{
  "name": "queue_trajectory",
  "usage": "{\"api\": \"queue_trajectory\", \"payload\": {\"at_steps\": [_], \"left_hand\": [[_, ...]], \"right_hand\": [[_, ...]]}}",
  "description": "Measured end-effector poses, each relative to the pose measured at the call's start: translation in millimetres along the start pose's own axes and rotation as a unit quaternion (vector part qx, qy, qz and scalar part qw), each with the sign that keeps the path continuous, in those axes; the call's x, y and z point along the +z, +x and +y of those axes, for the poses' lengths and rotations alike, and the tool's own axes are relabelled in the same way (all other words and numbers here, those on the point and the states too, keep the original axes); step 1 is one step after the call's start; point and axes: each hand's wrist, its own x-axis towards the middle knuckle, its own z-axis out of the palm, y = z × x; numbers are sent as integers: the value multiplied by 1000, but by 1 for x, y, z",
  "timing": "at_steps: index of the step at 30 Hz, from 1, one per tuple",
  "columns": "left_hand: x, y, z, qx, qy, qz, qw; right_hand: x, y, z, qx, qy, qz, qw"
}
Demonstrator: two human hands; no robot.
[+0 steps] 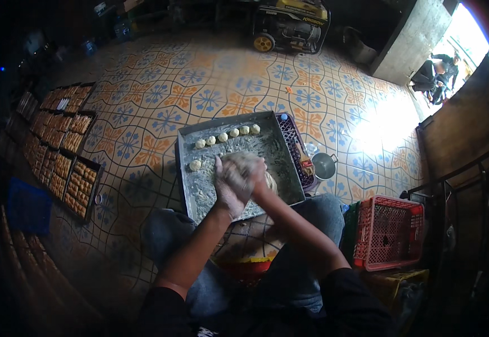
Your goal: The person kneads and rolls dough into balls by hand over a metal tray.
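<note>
A square metal tray (pixel 200 192) dusted with flour lies in front of me between my knees. Over its middle, my left hand (pixel 231 194) and my right hand (pixel 254 175) are closed together, palm to palm, both coated in flour and slightly blurred. Whatever lies between the palms is hidden. Partly behind my right hand, a pale dough lump (pixel 271 183) rests in the tray. Several small round dough balls (pixel 222 137) form a row along the tray's far side. One separate dough ball (pixel 195 165) sits near the left wall.
A purple crate (pixel 290 130) extends past the tray's right side, beside a metal pot (pixel 325 167). Nearer on the right stands a red crate (pixel 387 261). Trays of browned pastries (pixel 79 188) cover the floor at left, near a blue crate (pixel 29 206). A generator (pixel 292 29) stands far back; people (pixel 438 76) are in the doorway.
</note>
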Motion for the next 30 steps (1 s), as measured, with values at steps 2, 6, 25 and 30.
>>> {"api": "queue_trajectory", "payload": {"at_steps": [2, 6, 25, 30], "left_hand": [[3, -6, 7, -22, -39, -131, 990], [11, -11, 1, -6, -14, 53, 998], [-9, 1, 10, 131, 435, 1, 891], [-23, 17, -12, 225, 275, 71, 932]], "right_hand": [[-3, -10, -2, -3, -149, -36, 988], [-22, 15, -6, 141, -66, -129, 979], [-10, -1, 24, 463, 637, 172, 592], [18, 0, -16, 271, 365, 55, 889]]}}
